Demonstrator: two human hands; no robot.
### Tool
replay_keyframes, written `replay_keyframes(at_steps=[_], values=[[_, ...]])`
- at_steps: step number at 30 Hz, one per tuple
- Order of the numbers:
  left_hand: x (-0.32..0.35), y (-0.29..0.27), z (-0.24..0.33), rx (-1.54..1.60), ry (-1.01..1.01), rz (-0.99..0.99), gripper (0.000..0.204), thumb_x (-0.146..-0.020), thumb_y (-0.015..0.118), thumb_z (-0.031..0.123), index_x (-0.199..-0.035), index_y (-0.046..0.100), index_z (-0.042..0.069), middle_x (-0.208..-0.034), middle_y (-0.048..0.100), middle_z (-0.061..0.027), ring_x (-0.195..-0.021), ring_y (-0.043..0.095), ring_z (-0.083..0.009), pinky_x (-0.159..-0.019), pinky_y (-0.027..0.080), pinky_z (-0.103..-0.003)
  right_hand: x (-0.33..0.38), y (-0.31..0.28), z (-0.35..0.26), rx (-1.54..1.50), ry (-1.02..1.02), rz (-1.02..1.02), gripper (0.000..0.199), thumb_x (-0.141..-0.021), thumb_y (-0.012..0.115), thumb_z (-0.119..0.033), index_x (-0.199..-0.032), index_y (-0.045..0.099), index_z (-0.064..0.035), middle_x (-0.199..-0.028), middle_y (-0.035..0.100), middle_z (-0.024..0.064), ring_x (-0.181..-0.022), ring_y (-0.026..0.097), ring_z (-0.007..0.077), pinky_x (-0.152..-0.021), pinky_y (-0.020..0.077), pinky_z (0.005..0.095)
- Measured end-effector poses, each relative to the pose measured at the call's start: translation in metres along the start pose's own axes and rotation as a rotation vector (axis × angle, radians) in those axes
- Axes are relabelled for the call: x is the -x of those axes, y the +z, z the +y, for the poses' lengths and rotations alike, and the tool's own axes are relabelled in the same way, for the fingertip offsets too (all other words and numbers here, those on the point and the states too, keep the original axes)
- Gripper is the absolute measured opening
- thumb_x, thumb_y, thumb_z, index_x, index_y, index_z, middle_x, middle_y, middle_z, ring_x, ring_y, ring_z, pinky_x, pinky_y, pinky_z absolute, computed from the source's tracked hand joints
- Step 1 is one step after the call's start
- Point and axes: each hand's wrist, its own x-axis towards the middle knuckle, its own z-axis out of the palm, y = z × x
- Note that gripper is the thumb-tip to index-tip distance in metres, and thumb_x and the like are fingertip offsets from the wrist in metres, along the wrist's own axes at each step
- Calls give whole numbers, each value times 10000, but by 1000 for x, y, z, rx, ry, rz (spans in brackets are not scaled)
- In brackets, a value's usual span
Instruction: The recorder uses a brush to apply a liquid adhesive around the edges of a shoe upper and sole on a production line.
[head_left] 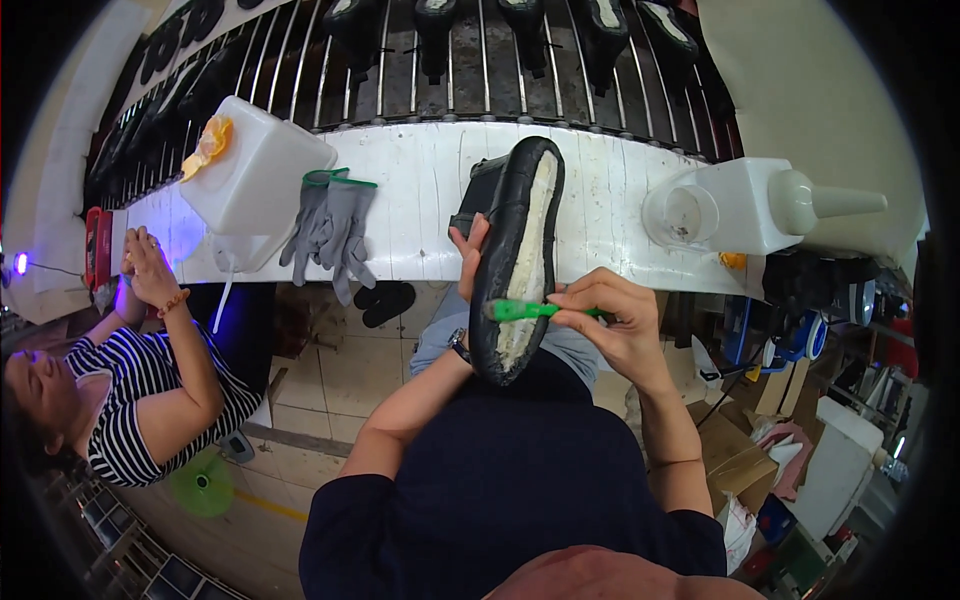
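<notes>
A black boot is held bottom up in front of my body, over the table's near edge. Its underside has a pale, rough strip down the middle, framed by a black rim. My left hand grips the boot from its left side; the boot hides part of the fingers. Between the thumb and fingers of my right hand is a green-handled brush. The brush head lies across the lower part of the boot's underside, and the bristles seem to touch the left rim.
Grey gloves and a white plastic container lie left on the white table. A clear round tub and a white jug are at the right. Several boots line the barred rack. A co-worker sits at left.
</notes>
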Motion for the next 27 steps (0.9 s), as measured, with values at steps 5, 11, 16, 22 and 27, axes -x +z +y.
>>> replay_keyframes(at_steps=[5, 11, 16, 22, 27], values=[[-12, 3, 13, -39, 41, -11, 1036, -703, 864, 424, -1441, 190, 153, -1471, 356, -258, -1370, 387, -399, -1137, -29, -667, -8, -6, 5, 97, 103, 79, 134, -795, 756, -2, -927, 737, 10, -823, 674, 82, -739, 642, 141, -649, 491, 255], [-8, 0, 15, -134, 66, -45, 869, -696, 841, 433, -1359, 479, 5, -1409, 393, -216, -1395, 301, -373, -1182, 65, -571, -24, -10, 24, 188, 100, 205, 74, -826, 741, -18, -878, 715, 29, -779, 670, 65, -671, 558, 91, -598, 417, 242], [-8, 0, 18, -121, 67, -72, 1004, -728, 853, 384, -1433, 173, 161, -1476, 320, -230, -1396, 341, -395, -1135, -17, -680, -41, -16, 53, 295, 103, 259, 85, -841, 747, -74, -874, 721, 0, -762, 678, 35, -599, 471, 56, -523, 339, 233], [-15, 4, 20, -16, 180, 14, 1012, -728, 853, 379, -1443, 165, 179, -1475, 329, -217, -1406, 327, -396, -1136, -26, -679, -73, -31, 82, 433, 117, 430, 147, -867, 740, -133, -860, 709, 10, -726, 691, 12, -532, 365, 34, -472, 290, 233], [-13, 2, 19, -127, 212, -38, 1110, -726, 839, 415, -1470, 73, 112, -1445, 309, -312, -1338, 377, -450, -1128, 77, -693, -56, -38, 68, 256, 207, 322, 149, -872, 742, -150, -844, 724, -5, -653, 612, -37, -551, 362, 14, -473, 262, 223]])
